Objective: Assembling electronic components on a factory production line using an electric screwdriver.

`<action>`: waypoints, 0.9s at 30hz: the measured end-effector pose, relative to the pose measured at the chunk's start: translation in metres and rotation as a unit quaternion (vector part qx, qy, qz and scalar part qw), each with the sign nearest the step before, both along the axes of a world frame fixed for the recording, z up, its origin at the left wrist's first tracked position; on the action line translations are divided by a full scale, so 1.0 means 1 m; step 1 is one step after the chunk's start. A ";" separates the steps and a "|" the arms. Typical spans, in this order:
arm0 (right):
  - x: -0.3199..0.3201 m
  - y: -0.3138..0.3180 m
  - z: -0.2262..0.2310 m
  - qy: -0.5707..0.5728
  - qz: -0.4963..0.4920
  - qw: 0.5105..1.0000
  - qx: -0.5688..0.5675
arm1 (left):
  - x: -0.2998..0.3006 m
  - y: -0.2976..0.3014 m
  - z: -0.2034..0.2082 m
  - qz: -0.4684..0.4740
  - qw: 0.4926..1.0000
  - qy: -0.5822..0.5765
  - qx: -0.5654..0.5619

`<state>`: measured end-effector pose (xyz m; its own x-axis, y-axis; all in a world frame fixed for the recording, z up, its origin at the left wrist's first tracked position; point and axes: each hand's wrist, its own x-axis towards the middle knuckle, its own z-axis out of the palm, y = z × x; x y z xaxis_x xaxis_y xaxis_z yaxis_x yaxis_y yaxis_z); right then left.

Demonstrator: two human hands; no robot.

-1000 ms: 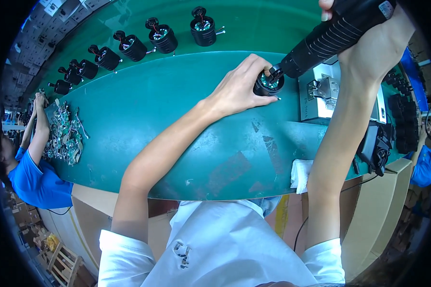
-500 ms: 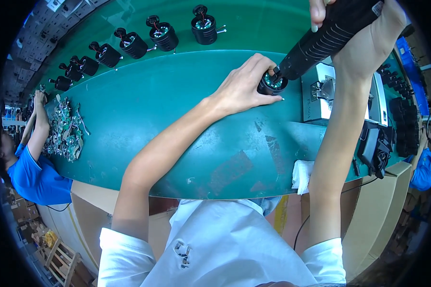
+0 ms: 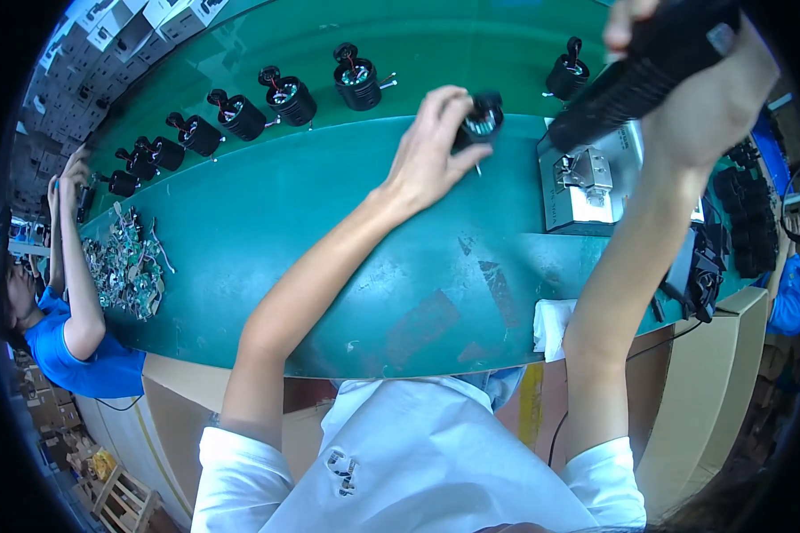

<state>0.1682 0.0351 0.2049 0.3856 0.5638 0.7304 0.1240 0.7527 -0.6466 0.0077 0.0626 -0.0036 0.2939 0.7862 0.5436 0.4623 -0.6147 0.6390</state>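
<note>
My left hand [image 3: 415, 164] is closed round a black cylindrical housing [image 3: 484, 124], whose open top shows a green circuit board. The housing is slightly blurred and sits over the far part of the bench. A short pale wire end sticks out below it. My right hand [image 3: 716, 102] grips a thick black power screwdriver [image 3: 636, 84], apart from the housing. The screwdriver slants down to the left, its tip above a grey metal box [image 3: 587, 178] with a silver mechanism on top.
Along the far strip stand several similar black housings [image 3: 357, 87], with another housing [image 3: 567, 78] farther right. Loose circuit boards [image 3: 129, 271] lie piled at left, beside a person in a blue shirt [image 3: 76, 351]. A white cloth [image 3: 553, 327] rests at the near edge; black cables [image 3: 707, 266] lie right.
The screwdriver has come off the housing and moved up and right. My left hand has carried the housing left and away from me. The person at left has raised their hands.
</note>
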 end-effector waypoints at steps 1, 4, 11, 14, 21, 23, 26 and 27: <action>0.016 0.002 0.006 -0.005 -0.002 1.000 0.012 | 0.000 0.012 0.001 0.031 0.999 -0.007 0.038; 0.036 0.012 0.009 0.001 -0.024 1.000 -0.002 | 0.000 0.037 0.000 0.090 0.995 -0.017 0.035; 0.064 0.038 -0.003 0.126 0.038 0.984 -0.120 | 0.051 0.041 0.011 0.220 0.961 -0.083 0.149; 0.075 0.037 -0.004 0.173 0.049 0.976 -0.123 | 0.079 0.046 0.019 0.129 0.955 -0.063 0.259; 0.100 0.018 0.012 0.108 0.020 0.993 -0.045 | 0.186 0.112 0.016 0.028 0.998 -0.045 -0.017; 0.115 0.019 0.018 0.074 0.026 0.997 -0.021 | 0.214 0.129 0.020 0.030 0.997 -0.031 -0.058; 0.133 0.026 0.022 0.080 0.075 0.994 -0.016 | 0.245 0.151 0.017 0.027 0.987 -0.025 -0.153; 0.136 0.028 0.024 0.082 0.094 0.992 -0.015 | 0.250 0.157 0.015 0.028 0.982 -0.024 -0.185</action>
